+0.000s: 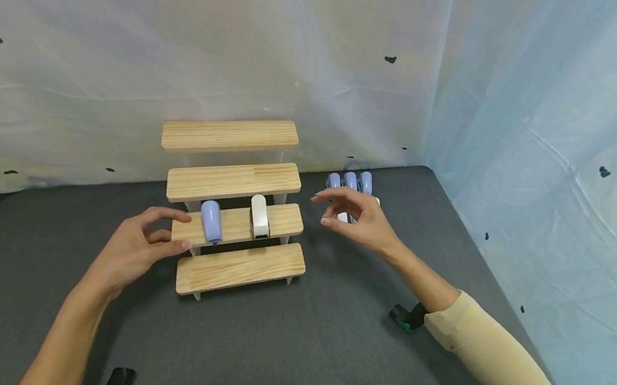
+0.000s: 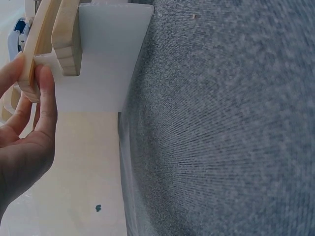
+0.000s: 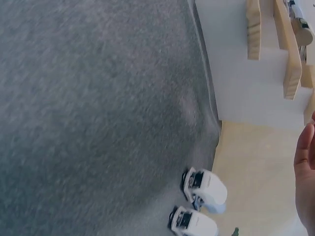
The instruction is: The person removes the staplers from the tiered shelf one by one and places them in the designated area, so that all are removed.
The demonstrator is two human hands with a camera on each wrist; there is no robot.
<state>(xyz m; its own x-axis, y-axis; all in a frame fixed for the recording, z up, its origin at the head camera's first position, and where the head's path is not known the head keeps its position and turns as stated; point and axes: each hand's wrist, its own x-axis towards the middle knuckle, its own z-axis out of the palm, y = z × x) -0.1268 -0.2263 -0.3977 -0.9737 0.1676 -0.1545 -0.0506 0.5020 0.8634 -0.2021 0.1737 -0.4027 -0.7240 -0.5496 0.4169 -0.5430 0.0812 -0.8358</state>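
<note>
My left hand (image 1: 133,249) pinches the left end of a wooden shelf board (image 1: 237,225), the second step from the bottom of a tiered rack. In the left wrist view the thumb and fingers lie on opposite faces of the board's end (image 2: 29,88). On this board stand a purple stapler (image 1: 211,220) at the left and a white stapler (image 1: 260,214) right of centre. My right hand (image 1: 360,218) hovers beyond the rack's right end, fingers loosely bent and thumb apart from the forefinger, holding nothing. Only its edge shows in the right wrist view.
Behind my right hand several purple and white staplers (image 1: 350,179) stand in a row, partly hidden. The rack's other steps, the top board (image 1: 229,135) and the lowest board (image 1: 239,268), are bare wood. Dark grey cloth (image 1: 236,355) covers the table; pale curtains hang behind and at right.
</note>
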